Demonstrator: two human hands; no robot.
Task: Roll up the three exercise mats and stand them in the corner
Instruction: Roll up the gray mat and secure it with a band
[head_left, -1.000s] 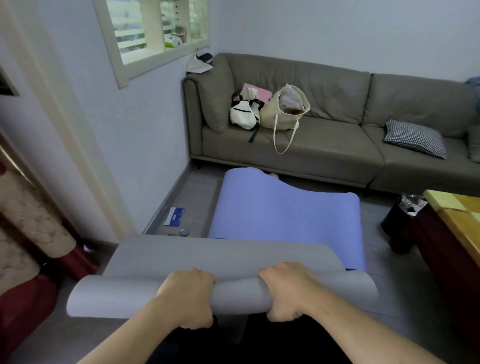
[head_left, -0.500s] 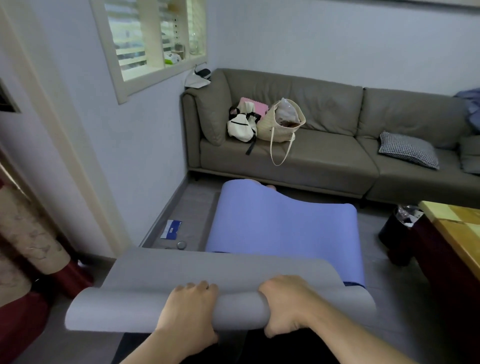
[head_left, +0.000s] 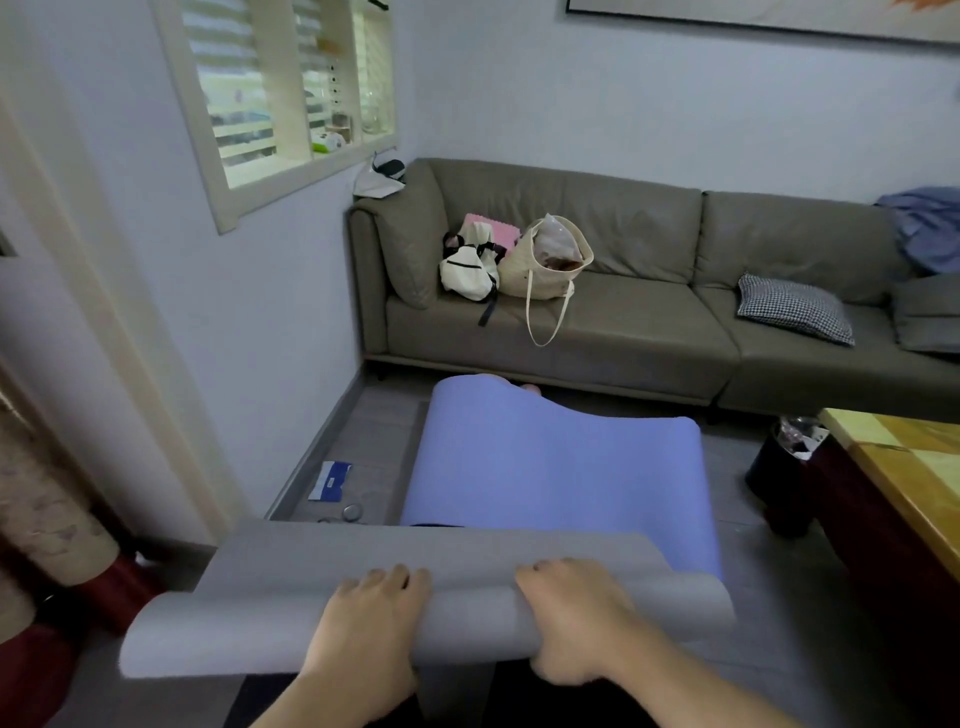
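Both hands on the grey foam exercise mat (head_left: 441, 561), near its rolled end. Left hand (head_left: 371, 629) lies over the top of the roll, fingers together and bent over the far side; right hand (head_left: 571, 618) wraps the roll, fingers curled over the top, thumb side under the near edge. Hands sit close to mid-width, likely so the roll advances evenly and doesn't cone at one end. The grey mat's unrolled stretch runs away from the person and overlaps the near end of the lavender-blue exercise mat (head_left: 550, 467), which lies flat on the floor toward the grey-green fabric sofa (head_left: 649, 332), far end humped up by the sofa base. Third mat: can't pick it out. Judgement: first mat barely started, most of the task left. Risk: loose ends of the roll telescoping, since nothing holds them.
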